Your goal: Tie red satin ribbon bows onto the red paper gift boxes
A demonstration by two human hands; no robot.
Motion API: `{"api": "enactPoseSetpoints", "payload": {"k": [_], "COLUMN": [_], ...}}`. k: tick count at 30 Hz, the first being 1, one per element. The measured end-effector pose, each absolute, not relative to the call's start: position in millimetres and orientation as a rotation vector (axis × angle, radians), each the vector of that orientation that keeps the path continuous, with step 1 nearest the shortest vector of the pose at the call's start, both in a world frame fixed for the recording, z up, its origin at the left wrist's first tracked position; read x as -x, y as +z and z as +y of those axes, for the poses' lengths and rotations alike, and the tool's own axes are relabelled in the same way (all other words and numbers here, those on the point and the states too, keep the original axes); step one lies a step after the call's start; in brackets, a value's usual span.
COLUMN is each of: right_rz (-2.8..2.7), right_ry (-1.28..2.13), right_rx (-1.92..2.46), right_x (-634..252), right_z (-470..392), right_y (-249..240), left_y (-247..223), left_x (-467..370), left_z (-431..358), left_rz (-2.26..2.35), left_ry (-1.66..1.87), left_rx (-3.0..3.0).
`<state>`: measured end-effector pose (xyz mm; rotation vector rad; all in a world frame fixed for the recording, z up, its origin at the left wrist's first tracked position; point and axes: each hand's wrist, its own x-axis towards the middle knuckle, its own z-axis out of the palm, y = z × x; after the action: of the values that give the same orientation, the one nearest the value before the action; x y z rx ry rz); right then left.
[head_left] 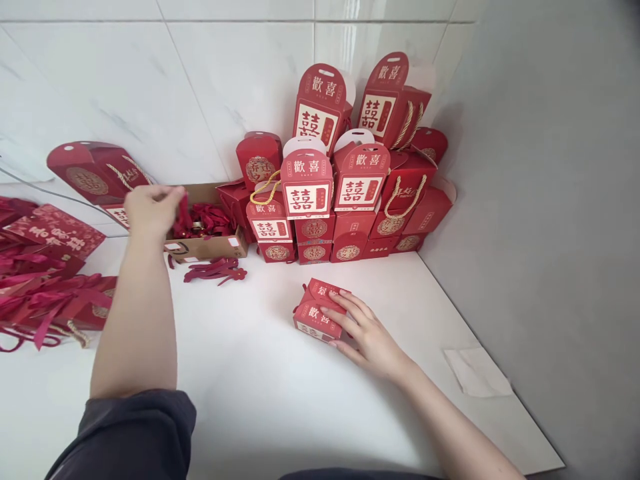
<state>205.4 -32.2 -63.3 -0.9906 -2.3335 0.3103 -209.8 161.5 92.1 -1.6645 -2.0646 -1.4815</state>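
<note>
My left hand (154, 210) is over a small cardboard box (207, 248) full of dark red ribbons (210, 219). Its thumb and fingertips are pinched together on a red ribbon (183, 208) that hangs down into the box. On the white table, my right hand (367, 337) holds a small red gift box (320, 310) printed with white characters. The fingers lie across its folded top, while the thumb is along its near side. Part of the gift box is hidden under that hand.
Red gift boxes (307, 200), some with rope handles, are stacked against the tiled wall. More boxes and ribbons (50, 287) lie at left. Loose ribbons (215, 270) lie before the cardboard box. A white paper (477, 372) is near the grey wall (540, 233) at right.
</note>
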Motion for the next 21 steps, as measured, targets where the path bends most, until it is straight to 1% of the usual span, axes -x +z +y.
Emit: {"api": "enactPoseSetpoints", "payload": {"k": [2, 3, 5, 8, 11, 12, 15, 17, 19, 21], "right_rz": [-2.327, -2.327, -2.337, -2.362, -2.361, -2.343, -2.211, -2.092, -2.005, -1.976], "right_ry": [0.301, 0.3, 0.301, 0.292, 0.262, 0.245, 0.18, 0.149, 0.119, 0.096], "right_rx": [0.99, 0.991, 0.996, 1.022, 1.035, 1.021, 0.936, 0.885, 0.847, 0.824], "right_x": [-205, -205, -205, -206, -207, -206, -201, -195, -187, -180], "right_z": [-32, -32, -33, -35, -33, -32, -23, -16, -10, -5], "right_y": [-64, -64, -63, -57, -40, -32, -3, 15, 29, 37], "left_y": [115, 126, 141, 149, 137, 131, 108, 96, 87, 82], "left_x": [196, 187, 164, 124, 85, 74, 48, 35, 25, 19], "left_z": [150, 140, 114, 70, 34, 26, 10, 5, 2, 0], "left_rz": [-1.882, -1.719, -1.403, -1.173, -1.273, -1.339, -1.463, -1.498, -1.645, -1.771], "left_ry": [-1.971, -2.11, -2.238, -2.267, -2.144, -2.166, -2.401, -2.439, -2.287, -2.046], "left_rx": [1.539, 1.575, 1.701, 1.966, 2.137, 2.222, 2.594, 2.825, 2.957, 3.032]}}
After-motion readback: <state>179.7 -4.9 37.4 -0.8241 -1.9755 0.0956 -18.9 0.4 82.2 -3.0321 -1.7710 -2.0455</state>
